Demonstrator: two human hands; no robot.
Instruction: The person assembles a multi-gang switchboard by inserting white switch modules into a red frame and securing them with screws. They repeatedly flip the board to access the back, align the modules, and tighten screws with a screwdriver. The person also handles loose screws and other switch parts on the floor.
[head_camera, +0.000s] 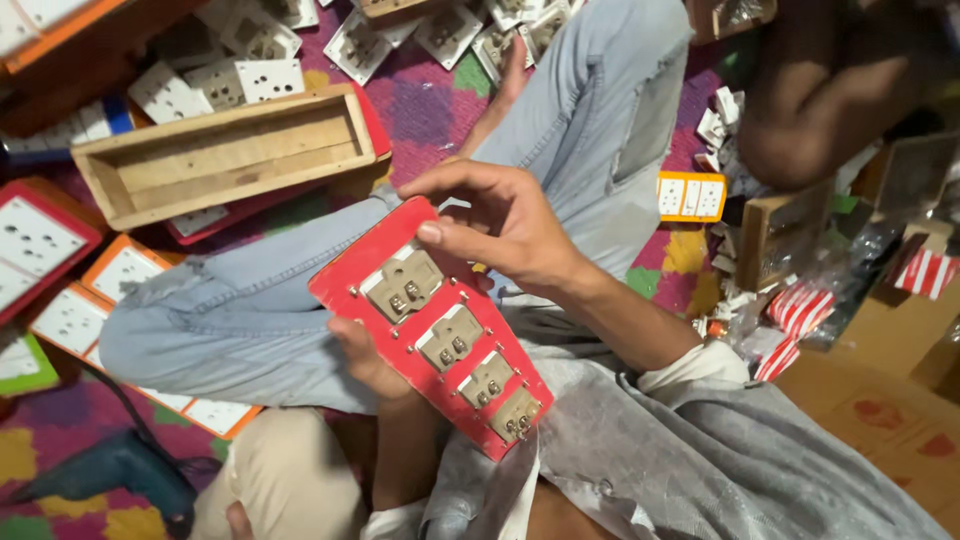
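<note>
A red rectangular switch plate (375, 265) is held over my lap, back side up, with several beige socket bodies with brass screws set along it. My left hand (362, 357) holds the plate from beneath at its lower edge, mostly hidden by the plate. My right hand (500, 222) grips the plate's upper end, thumb pressed on the red face next to the topmost socket body (403, 282).
An open wooden box (225, 152) lies on the patterned mat to the upper left, among many white socket plates in red and orange frames. A teal power drill (110, 470) lies bottom left. Another person's leg in jeans (590, 110) crosses the middle. Packets and wooden frames lie at right.
</note>
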